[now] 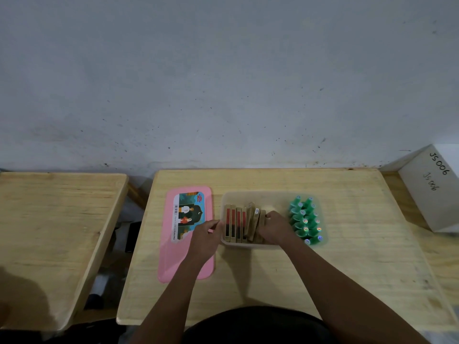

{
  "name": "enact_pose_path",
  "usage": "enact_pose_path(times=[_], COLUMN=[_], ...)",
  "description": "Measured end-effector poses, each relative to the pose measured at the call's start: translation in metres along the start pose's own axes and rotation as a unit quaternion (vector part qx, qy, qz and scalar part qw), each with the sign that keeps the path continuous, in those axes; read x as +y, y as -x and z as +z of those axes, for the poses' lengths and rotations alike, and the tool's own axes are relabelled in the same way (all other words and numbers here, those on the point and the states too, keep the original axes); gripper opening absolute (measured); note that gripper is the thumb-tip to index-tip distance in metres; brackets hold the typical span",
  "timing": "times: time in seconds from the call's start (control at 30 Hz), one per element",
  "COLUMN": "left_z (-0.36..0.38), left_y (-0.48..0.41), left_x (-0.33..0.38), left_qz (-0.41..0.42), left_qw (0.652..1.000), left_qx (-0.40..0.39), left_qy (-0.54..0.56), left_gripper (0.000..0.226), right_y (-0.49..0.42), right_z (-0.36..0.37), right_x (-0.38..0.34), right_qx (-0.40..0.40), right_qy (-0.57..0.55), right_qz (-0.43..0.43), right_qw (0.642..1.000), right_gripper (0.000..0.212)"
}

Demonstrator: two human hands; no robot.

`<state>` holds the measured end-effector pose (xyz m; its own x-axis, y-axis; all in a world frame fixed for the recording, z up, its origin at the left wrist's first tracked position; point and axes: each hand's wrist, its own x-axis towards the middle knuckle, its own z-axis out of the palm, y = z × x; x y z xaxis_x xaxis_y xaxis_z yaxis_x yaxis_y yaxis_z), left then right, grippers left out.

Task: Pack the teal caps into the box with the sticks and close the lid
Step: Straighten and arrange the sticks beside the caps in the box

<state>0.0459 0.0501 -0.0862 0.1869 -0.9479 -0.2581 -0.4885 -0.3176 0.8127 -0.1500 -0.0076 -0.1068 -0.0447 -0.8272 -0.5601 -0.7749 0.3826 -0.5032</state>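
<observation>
**Packing stage, sticks being consolidated.** Nearest the viewer, a person in a dark garment (253, 324) is leaning over a pale wooden table (248, 281), both bare forearms reaching forward.

- **Left hand:** The left hand (207, 230) is gripping the left rim of a translucent rectangular plastic box (248, 245), fingers curled over the wall, apparently steadying it.
- **Right hand:** The right hand (275, 224) is lying inside the box, its bent fingers pressing on the rightmost of the flat tan stick packs (238, 224) with red and black faces. Whether it is clasping a pack or only pushing cannot be told.
- **Packs:** The left packs are standing on edge in a row, and those by the right hand are leaning.
- **Step in hand:** The sticks are probably being crowded leftward to free the box's right end.
- **Caps:** The cluster of teal plastic caps (306, 220), each topped by a shiny sticker, is standing on the table just outside the box's right wall, so none is packed yet.
- **Next move:** It is calling for the right hand to let go, reach right and lift the caps over the wall.
- **Lid:** The flat pink plastic lid (173, 256) is lying just left of the box, partly under the left forearm. Its printed label (188, 214) is showing drawn figures, a barcode and a red-and-blue logo, with wording too small to read.
- **Carton:** Farther right, a white carton (427, 194) is bearing "JS 006", handwritten twice.
</observation>
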Motion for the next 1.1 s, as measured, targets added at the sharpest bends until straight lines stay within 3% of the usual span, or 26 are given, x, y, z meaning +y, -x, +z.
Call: enact_pose_path(times=[0.13,0.23,0.33,0.43,0.6,0.7,0.97,1.1], left_z=[0.001,0.001,0.002,0.001,0.002,0.002,0.0,0.0], left_y=[-0.001,-0.001,-0.001,0.0,0.001,0.002,0.004,0.004], left_x=[-0.001,-0.002,-0.003,-0.003,-0.002,0.001,0.004,0.005], left_qz=[-0.004,-0.002,0.002,0.007,0.016,0.017,0.009,0.012], left_qw=[1.0,1.0,1.0,1.0,1.0,1.0,1.0,1.0], left_qx=[-0.001,-0.002,-0.002,-0.003,-0.007,0.002,0.012,0.006], left_qy=[0.001,0.007,0.009,0.01,0.017,0.013,0.007,0.004], left_gripper=[0.027,0.025,0.024,0.024,0.016,0.021,0.026,0.023], right_y=[0.001,-0.001,0.003,0.011,0.022,0.026,0.026,0.027], right_z=[0.003,-0.001,-0.012,-0.026,-0.035,-0.036,-0.039,-0.04], right_x=[-0.002,-0.001,-0.004,-0.009,-0.011,-0.01,-0.011,-0.01], right_qx=[0.015,0.018,0.029,0.006,-0.08,-0.108,-0.131,-0.133], right_qy=[0.013,-0.064,-0.166,-0.284,-0.472,-0.503,-0.572,-0.554], right_qz=[0.012,0.037,0.039,0.075,0.083,0.058,0.064,0.068], right_qw=[1.0,0.997,0.985,0.956,0.874,0.855,0.807,0.819], right_gripper=[0.04,0.041,0.029,0.032,0.025,0.02,0.037,0.044])
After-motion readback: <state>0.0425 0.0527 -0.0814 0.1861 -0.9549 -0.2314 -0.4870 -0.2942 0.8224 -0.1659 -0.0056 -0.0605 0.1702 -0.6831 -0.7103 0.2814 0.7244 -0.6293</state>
